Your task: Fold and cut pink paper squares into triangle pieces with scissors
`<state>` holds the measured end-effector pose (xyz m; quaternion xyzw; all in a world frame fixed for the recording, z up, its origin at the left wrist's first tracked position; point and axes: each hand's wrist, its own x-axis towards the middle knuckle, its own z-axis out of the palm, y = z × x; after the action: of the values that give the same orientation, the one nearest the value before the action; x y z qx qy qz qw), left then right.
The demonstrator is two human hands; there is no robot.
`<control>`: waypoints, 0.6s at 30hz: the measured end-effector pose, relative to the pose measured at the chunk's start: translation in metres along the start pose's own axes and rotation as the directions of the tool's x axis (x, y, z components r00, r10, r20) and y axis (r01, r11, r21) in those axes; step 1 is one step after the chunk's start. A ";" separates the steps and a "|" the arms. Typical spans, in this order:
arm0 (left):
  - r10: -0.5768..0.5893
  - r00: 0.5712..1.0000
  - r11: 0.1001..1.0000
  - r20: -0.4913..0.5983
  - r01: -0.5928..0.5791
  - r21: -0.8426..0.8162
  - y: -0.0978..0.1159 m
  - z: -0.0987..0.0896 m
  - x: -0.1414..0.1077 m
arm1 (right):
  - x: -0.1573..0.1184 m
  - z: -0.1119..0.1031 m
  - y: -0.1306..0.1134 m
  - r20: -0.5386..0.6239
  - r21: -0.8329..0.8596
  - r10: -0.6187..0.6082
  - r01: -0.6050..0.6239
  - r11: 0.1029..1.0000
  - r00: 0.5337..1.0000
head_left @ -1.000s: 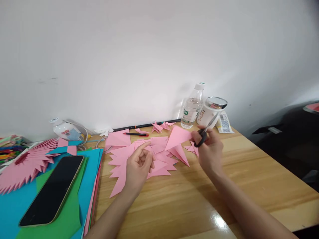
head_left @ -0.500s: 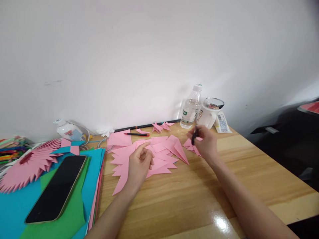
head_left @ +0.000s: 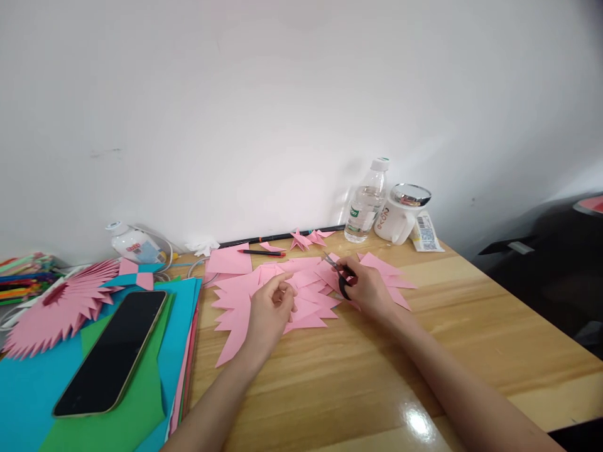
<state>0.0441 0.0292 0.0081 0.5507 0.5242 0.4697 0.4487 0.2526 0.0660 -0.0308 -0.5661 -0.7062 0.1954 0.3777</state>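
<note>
In my right hand [head_left: 367, 289] are small black-handled scissors [head_left: 345, 284], their blades pointing up and left over the pink paper. Loosely curled, my left hand [head_left: 271, 311] hovers over a spread of pointed pink paper pieces [head_left: 308, 307], with nothing visible in its fingers. More pointed pink pieces [head_left: 389, 276] lie beside and partly under my right hand. A pink sheet [head_left: 228, 260] lies behind my left hand, and a black and red pen [head_left: 261, 253] rests near its edge.
At the back right stand a water bottle [head_left: 366, 204], a white mug [head_left: 400, 216] and a small packet [head_left: 426, 233]. To the left, a phone [head_left: 113, 355] lies on blue and green sheets beside a pleated pink paper piece [head_left: 56, 304]. A white bottle [head_left: 134, 245] leans near the wall.
My right hand has moved left and down with the scissors, bringing them over the pink pieces and uncovering the papers at right. My left hand stays nearly in place.
</note>
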 end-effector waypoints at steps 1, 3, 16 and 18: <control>0.036 0.999 0.998 -0.031 -0.034 0.061 -0.001 -0.001 0.000 | 0.000 0.000 -0.001 -0.030 0.033 0.012 -0.011 0.999 0.999; 0.167 0.981 0.961 -0.097 -0.140 0.237 -0.005 -0.003 0.001 | 0.000 -0.003 -0.003 -0.124 0.102 0.042 -0.029 0.994 0.991; 0.585 0.807 0.438 -0.077 -0.234 0.868 0.021 -0.031 0.018 | 0.009 -0.014 -0.009 -0.369 0.728 0.380 0.010 0.686 0.848; 0.469 0.879 0.306 -0.084 -0.072 0.949 0.040 -0.050 0.020 | 0.009 -0.014 -0.009 -0.349 0.749 0.403 -0.006 0.662 0.846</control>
<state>0.0010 0.0476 0.0566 0.6945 0.6625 0.2491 -0.1292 0.2573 0.0696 -0.0128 -0.4786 -0.3807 0.3510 0.7091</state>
